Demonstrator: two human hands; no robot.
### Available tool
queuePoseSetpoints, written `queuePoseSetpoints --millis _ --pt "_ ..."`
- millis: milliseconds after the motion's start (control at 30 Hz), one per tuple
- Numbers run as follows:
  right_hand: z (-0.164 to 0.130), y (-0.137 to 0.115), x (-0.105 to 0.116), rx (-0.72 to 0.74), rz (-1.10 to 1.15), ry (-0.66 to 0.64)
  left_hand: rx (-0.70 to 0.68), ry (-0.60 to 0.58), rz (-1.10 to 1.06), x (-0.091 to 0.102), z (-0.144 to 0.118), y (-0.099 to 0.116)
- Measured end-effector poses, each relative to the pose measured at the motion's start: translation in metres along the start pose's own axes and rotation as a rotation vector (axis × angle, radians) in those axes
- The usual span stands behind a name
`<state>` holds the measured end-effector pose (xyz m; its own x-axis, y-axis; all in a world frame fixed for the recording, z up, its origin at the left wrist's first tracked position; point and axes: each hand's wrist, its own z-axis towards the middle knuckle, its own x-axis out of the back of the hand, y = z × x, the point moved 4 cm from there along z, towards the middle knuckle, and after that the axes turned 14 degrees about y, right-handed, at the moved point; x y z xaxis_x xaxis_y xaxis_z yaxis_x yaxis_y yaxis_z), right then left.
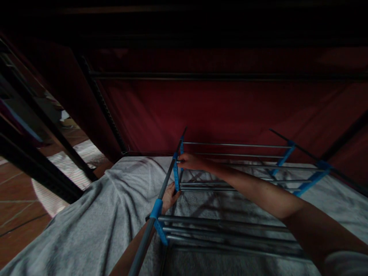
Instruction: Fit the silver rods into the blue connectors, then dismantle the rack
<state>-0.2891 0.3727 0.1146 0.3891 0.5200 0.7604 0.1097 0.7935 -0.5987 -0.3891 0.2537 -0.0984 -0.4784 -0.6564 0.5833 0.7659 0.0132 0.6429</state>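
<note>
A rack frame of grey metal tubes joined by blue plastic brackets lies on a grey blanket (115,203). My left hand (169,197) reaches under the long side tube (166,179) and grips the lower end of the middle blue bracket (176,177), thumb on the right side. Above it, my right hand (189,161) is closed round the end of a thin metal rod (247,166) where it meets that bracket's top; the fingertips partly hide the joint. A nearer blue bracket (157,214) holds several more tubes (224,223).
Across the frame, blue brackets (313,180) hold the rods' far ends. Behind stands a dark red fabric wall (201,111) with a dark metal bar (201,76). Dark posts (43,165) rise at left, beside a striped cloth (54,191) on the tiled floor (17,207).
</note>
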Motion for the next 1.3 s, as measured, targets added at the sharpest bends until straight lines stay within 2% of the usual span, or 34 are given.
queuePoseSetpoints --millis 133,300,400,500,667,833,900,967,1033,1067,1100,1167,1233,1300 --pt "-0.002 -0.007 0.003 0.018 -0.080 -0.016 -0.013 -0.006 -0.023 0.001 0.000 0.002" --pt "-0.021 -0.020 0.017 0.052 -0.416 0.139 0.024 -0.012 -0.036 0.004 0.000 0.007" --pt "-0.036 -0.022 0.020 0.037 -0.567 0.166 0.027 -0.011 -0.021 0.004 0.000 0.006" --pt "-0.043 -0.020 0.017 0.040 -0.600 0.168 0.013 0.000 -0.034 0.001 0.000 0.000" --pt "-0.037 -0.016 0.013 0.024 -0.577 0.161 -0.021 -0.016 -0.057 -0.006 -0.002 -0.010" --pt "-0.035 -0.017 0.014 -0.005 -0.555 0.142 -0.026 -0.013 -0.047 -0.007 -0.003 -0.011" --pt "-0.044 -0.023 0.013 0.078 -0.570 0.195 -0.026 -0.019 -0.044 -0.006 -0.002 -0.010" --pt "-0.062 -0.032 0.009 0.243 -0.594 0.256 -0.024 -0.020 -0.039 -0.006 -0.001 -0.009" --pt "-0.084 -0.033 -0.001 0.395 -0.595 0.234 -0.018 -0.021 -0.036 -0.006 -0.001 -0.008" --pt "-0.093 -0.029 -0.007 0.421 -0.590 0.194 -0.010 -0.022 -0.032 -0.007 -0.001 -0.008" --pt "-0.100 -0.022 -0.013 0.406 -0.587 0.146 0.000 -0.025 -0.026 -0.007 0.000 -0.008" --pt "-0.107 0.001 -0.024 0.273 -0.590 0.054 0.022 -0.036 -0.019 -0.007 0.000 -0.007" --pt "-0.106 0.027 -0.034 0.094 -0.584 -0.036 0.031 -0.041 -0.022 -0.006 0.000 -0.005" --pt "-0.099 0.046 -0.047 0.000 -0.556 -0.116 0.025 -0.038 -0.027 -0.005 -0.001 -0.002"
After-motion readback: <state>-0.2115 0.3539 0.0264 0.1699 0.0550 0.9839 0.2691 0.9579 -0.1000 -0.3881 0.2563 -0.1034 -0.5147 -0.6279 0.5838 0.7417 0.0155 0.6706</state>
